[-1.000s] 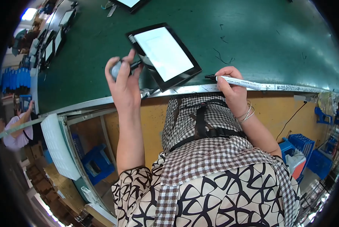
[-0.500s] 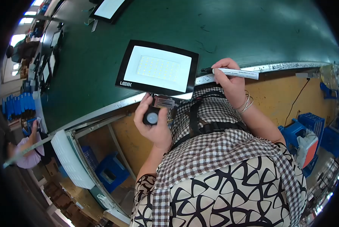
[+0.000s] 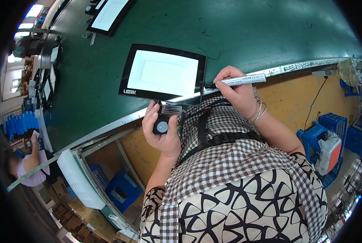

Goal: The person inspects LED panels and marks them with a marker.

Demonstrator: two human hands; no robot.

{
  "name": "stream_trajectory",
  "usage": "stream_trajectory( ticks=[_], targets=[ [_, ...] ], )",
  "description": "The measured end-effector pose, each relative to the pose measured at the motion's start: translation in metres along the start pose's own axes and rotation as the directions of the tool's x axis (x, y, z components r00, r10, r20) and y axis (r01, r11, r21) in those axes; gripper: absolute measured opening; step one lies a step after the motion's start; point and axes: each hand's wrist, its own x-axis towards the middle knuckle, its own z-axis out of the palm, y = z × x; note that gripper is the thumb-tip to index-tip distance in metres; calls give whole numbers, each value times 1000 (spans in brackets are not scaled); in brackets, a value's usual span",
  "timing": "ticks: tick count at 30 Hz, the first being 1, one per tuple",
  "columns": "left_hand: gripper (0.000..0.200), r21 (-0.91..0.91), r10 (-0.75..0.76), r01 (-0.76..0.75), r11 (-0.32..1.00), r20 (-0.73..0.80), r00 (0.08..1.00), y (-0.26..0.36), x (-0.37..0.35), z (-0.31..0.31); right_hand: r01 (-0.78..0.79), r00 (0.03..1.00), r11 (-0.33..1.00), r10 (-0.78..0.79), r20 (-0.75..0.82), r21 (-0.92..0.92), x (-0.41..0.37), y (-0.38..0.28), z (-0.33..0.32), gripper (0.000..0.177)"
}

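A black-framed floodlight (image 3: 165, 73) with a pale front panel lies over the edge of the green table. Below its lower edge, my left hand (image 3: 161, 131) grips the small black sensor unit (image 3: 161, 126) with a round whitish lens, fingers on one side and thumb on the other. A printed label (image 3: 171, 109) shows beside that unit. In my right hand (image 3: 238, 91) is a white marker (image 3: 245, 79), pinched between thumb and fingers. Its dark tip points at the floodlight's lower right side; whether it touches is unclear.
Another floodlight (image 3: 109, 16) lies at the table's upper left. The metal table edge (image 3: 286, 69) runs past both hands. Blue stools (image 3: 312, 137) stand at the right, a white crate (image 3: 79, 180) at lower left. A person (image 3: 33, 164) is at far left.
The floodlight has shifted slightly left, and its panel looks more evenly white. My right hand and the marker have moved a little left and down. The person at far left has moved an arm.
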Motion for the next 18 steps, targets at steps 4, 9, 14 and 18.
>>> stream_trajectory(
  ticks=[4,9,14,18],
  targets=[
    [43,24,22,-23,999,28,999,2,2,-2,16,1000,995,-16,0,-95,2,5,2,4],
    [43,32,12,-13,999,29,999,3,2,-4,1,1000,995,-1,-2,-98,4,9,3,5],
    [42,19,-5,4,1000,21,1000,2,1,-3,-9,1000,999,8,-9,-42,3,8,3,5],
    [42,24,-2,1,1000,28,1000,3,0,-4,-15,1000,999,15,-11,-33,3,7,4,5]
  ],
)
